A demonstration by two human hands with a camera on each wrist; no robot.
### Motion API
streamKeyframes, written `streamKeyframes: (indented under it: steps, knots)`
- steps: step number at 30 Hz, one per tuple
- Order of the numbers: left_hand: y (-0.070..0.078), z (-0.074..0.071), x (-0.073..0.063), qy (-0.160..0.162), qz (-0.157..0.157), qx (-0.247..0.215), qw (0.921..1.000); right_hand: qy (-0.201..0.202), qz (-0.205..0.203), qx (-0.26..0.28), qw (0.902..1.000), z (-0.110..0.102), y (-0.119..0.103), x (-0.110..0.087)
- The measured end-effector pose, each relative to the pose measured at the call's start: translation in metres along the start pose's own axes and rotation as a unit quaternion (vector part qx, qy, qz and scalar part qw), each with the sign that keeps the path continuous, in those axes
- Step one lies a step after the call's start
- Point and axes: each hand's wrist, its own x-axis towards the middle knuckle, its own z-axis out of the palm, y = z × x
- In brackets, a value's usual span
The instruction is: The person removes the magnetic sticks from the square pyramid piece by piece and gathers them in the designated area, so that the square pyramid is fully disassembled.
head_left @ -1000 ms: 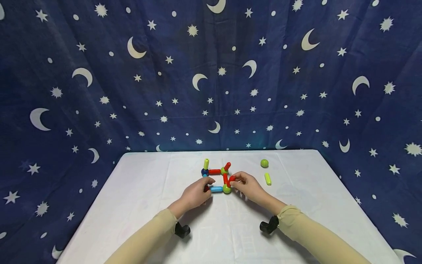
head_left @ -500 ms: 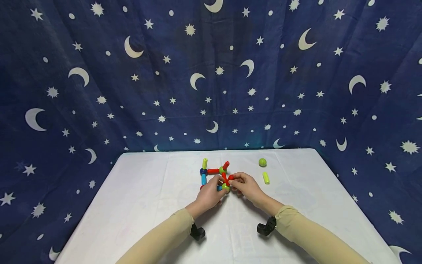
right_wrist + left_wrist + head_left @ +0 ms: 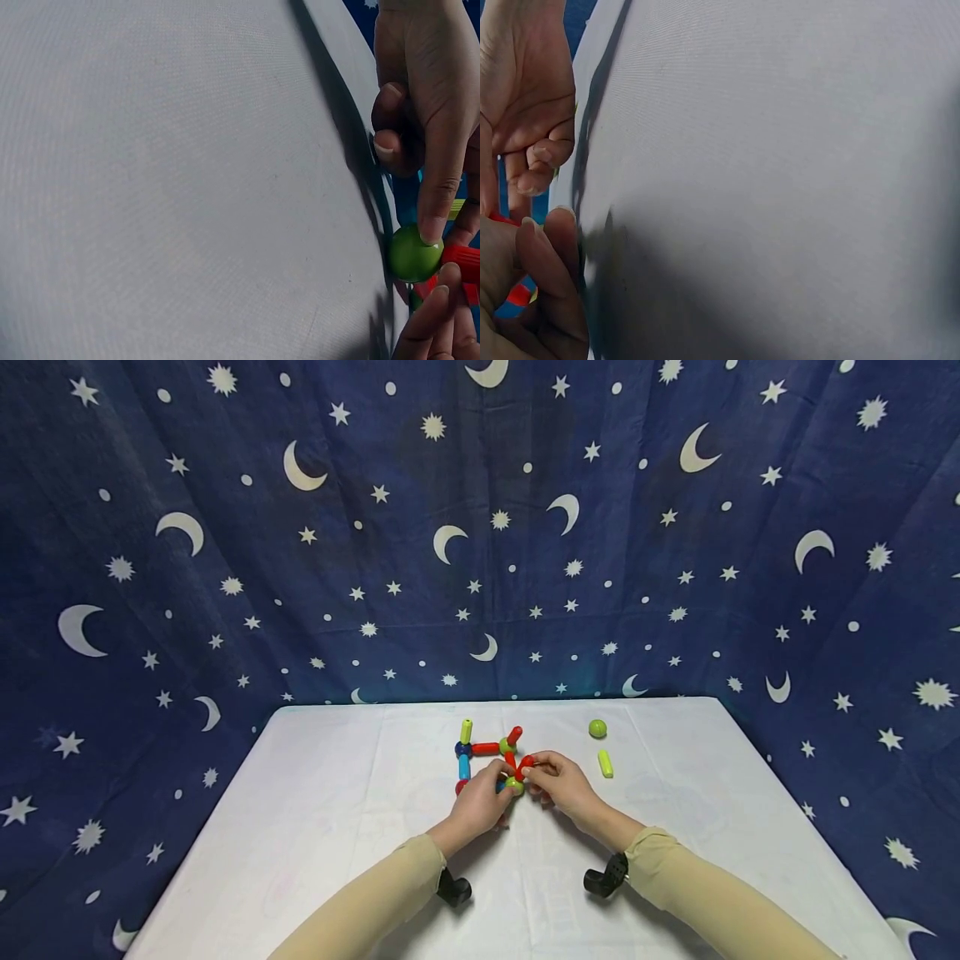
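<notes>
Pinching short red ribbed plastic-looking rod (image 3: 526,766) in right hand (image 3: 564,787), tilted upward, lower end at glossy green plastic-looking ball (image 3: 513,786). Gripping that ball in left hand (image 3: 478,799). Located at near right corner of four-sided frame of coloured rods and balls (image 3: 464,767), on middle of white cloth-covered table (image 3: 315,827). Cannot tell how firmly seated. Probably light, stiff, hard to break; likely slippery and prone to roll as to ball, grippier as to ribbed rod. Best to hold rod by free upper end, ball across sides, clear of rod contact. Likely weak at joints; avoid lifting or twisting by one corner. Loose to the right, apart from hands: second glossy green ball (image 3: 597,729), lime-yellow plastic-looking rod (image 3: 605,764). Probably same handling.
</notes>
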Motion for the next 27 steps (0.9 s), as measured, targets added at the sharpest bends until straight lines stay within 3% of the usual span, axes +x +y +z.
streamKeyframes:
  steps: [9, 18, 22, 27]
  knots:
    - [-0.003, 0.000, 0.002, -0.006, 0.003, -0.012, 0.9999, 0.008, 0.002, 0.018, 0.9998, 0.000, 0.001, 0.000]
    - [-0.001, -0.002, 0.002, -0.014, 0.003, -0.003, 0.9999, 0.015, 0.003, -0.008, 0.9998, -0.006, 0.001, -0.001]
    - [-0.002, -0.002, 0.003, -0.016, -0.009, -0.003, 0.9998, 0.022, 0.002, -0.020, 0.9995, -0.022, -0.003, -0.001]
    - [-0.001, -0.003, 0.003, -0.021, -0.015, -0.005, 0.9996, 0.043, -0.007, -0.044, 0.9981, -0.061, -0.012, -0.001]
